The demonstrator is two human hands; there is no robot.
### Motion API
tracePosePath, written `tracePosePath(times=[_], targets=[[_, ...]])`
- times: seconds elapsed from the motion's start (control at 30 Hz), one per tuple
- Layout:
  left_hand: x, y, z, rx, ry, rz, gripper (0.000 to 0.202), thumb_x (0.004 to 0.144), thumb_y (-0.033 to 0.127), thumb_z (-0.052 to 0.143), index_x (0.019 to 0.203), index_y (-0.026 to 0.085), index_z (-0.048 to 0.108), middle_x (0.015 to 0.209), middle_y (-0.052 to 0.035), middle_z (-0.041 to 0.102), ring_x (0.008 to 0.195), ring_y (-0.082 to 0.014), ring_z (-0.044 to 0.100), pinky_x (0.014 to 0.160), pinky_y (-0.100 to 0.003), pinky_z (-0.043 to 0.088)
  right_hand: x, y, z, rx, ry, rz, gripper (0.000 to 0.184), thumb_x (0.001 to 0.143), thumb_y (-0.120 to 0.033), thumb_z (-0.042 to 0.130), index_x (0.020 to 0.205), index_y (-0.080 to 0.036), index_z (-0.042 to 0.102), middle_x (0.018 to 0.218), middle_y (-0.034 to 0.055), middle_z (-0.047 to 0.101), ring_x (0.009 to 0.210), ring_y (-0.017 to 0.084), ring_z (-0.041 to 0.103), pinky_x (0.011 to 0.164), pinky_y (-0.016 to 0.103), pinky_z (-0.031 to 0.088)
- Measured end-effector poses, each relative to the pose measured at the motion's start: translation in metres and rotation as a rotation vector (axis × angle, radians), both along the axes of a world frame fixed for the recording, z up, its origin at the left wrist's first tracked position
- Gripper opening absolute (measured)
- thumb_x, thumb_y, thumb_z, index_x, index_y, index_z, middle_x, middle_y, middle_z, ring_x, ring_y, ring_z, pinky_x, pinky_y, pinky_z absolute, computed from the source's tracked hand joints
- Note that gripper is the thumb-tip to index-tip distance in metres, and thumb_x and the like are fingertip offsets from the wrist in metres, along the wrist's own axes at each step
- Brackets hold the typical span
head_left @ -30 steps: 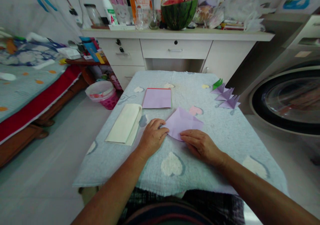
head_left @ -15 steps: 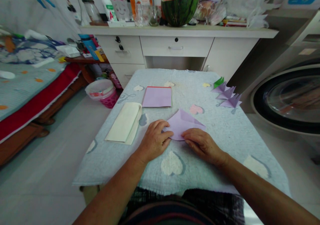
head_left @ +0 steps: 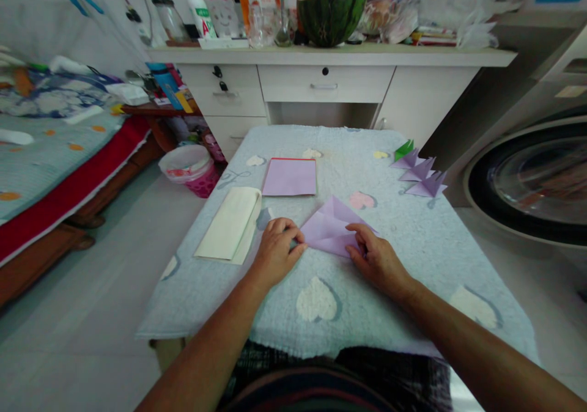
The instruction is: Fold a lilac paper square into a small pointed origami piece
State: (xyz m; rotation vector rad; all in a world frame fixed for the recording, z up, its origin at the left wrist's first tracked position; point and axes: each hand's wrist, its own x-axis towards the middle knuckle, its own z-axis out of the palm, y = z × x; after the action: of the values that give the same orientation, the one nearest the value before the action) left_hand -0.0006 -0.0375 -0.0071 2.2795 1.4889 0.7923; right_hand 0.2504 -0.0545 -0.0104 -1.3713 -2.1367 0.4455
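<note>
A creased sheet of purple origami paper (head_left: pixel 331 224) lies on the cloth-covered table between my hands, its far corner pointing away from me. My left hand (head_left: pixel 280 250) pinches the sheet's left corner between thumb and fingers. Over the right part of the paper, my right hand (head_left: pixel 378 256) has its thumb and index finger apart, with the fingertips at the sheet's surface. A stack of square purple paper (head_left: pixel 290 177) with a red edge at the back lies beyond my left hand. To the left is a folded cream-coloured paper (head_left: pixel 230 224).
Folded purple pieces (head_left: pixel 426 183) and a green one (head_left: pixel 404 149) stand at the table's far right. A cut watermelon (head_left: pixel 331 18) sits on the white cabinet (head_left: pixel 293 56) behind. A pink bin (head_left: pixel 202 180) stands left, a washing machine (head_left: pixel 545 173) right.
The sheet's curved near edge now lies flatter and straighter, with creases showing. My left hand has shifted slightly left to the corner; my right hand has moved right and its fingers have spread.
</note>
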Motion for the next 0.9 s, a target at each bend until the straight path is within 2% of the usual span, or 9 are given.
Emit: tracePosePath(times=[0.1, 0.23, 0.4, 0.67, 0.73, 0.9], targets=[[-0.0016, 0.0008, -0.002, -0.019, -0.013, 0.012, 0.007, 0.078, 0.017, 0.07, 0.083, 0.019, 0.065, 0.097, -0.0047, 0.055, 0.101, -0.0232, 0.051, 0.093, -0.042, 0.043, 0.0001, 0.0013, -0.0003, 0.009, -0.03, 0.017, 0.037, 0.089, -0.02, 0.049, 0.126, -0.018, 0.048, 0.07, -0.0007, 0.057, 0.057, 0.015, 0.053, 0.055, 0.026, 0.042], [-0.0037, 0.002, -0.0054, -0.031, -0.02, 0.003, 0.009, 0.079, 0.019, 0.069, 0.085, 0.02, 0.064, 0.099, -0.0042, 0.054, 0.103, -0.0234, 0.051, 0.094, -0.043, 0.042, 0.0015, 0.0033, -0.0007, 0.024, -0.054, 0.019, 0.022, 0.087, -0.021, 0.051, 0.108, -0.019, 0.059, 0.076, 0.003, 0.062, 0.062, 0.016, 0.056, 0.059, 0.028, 0.045], [-0.0034, 0.003, -0.006, -0.044, -0.004, 0.005, 0.001, 0.083, 0.02, 0.062, 0.084, 0.02, 0.063, 0.099, -0.0043, 0.054, 0.104, -0.0237, 0.051, 0.094, -0.043, 0.042, 0.0032, 0.0035, -0.0015, 0.035, -0.036, 0.026, 0.018, 0.083, -0.018, 0.052, 0.1, -0.019, 0.058, 0.081, 0.0047, 0.064, 0.068, 0.017, 0.059, 0.061, 0.029, 0.047], [-0.0009, 0.0016, -0.0058, -0.027, 0.031, 0.031, 0.002, 0.086, 0.019, 0.059, 0.085, 0.019, 0.061, 0.098, -0.0048, 0.054, 0.102, -0.0236, 0.051, 0.094, -0.043, 0.042, 0.0043, 0.0032, -0.001, 0.047, 0.0, 0.09, 0.026, 0.088, -0.015, 0.047, 0.111, -0.021, 0.058, 0.095, 0.0066, 0.067, 0.082, 0.019, 0.064, 0.073, 0.033, 0.052], [-0.0005, 0.0013, -0.0061, -0.021, 0.038, 0.039, 0.002, 0.085, 0.019, 0.059, 0.084, 0.019, 0.06, 0.098, -0.0051, 0.054, 0.101, -0.0236, 0.051, 0.093, -0.043, 0.042, 0.0038, 0.0033, 0.0, 0.07, -0.001, 0.124, 0.027, 0.09, -0.014, 0.045, 0.113, -0.021, 0.058, 0.095, 0.0067, 0.066, 0.085, 0.019, 0.064, 0.076, 0.033, 0.053], [-0.0001, 0.0017, -0.0075, 0.0, 0.048, 0.053, 0.003, 0.085, 0.019, 0.059, 0.083, 0.019, 0.059, 0.096, -0.0051, 0.055, 0.099, -0.0234, 0.051, 0.092, -0.043, 0.042, 0.0025, 0.0035, 0.0008, 0.098, -0.055, 0.176, 0.029, 0.09, -0.01, 0.042, 0.104, -0.021, 0.065, 0.085, 0.005, 0.061, 0.075, 0.017, 0.061, 0.067, 0.03, 0.052]])
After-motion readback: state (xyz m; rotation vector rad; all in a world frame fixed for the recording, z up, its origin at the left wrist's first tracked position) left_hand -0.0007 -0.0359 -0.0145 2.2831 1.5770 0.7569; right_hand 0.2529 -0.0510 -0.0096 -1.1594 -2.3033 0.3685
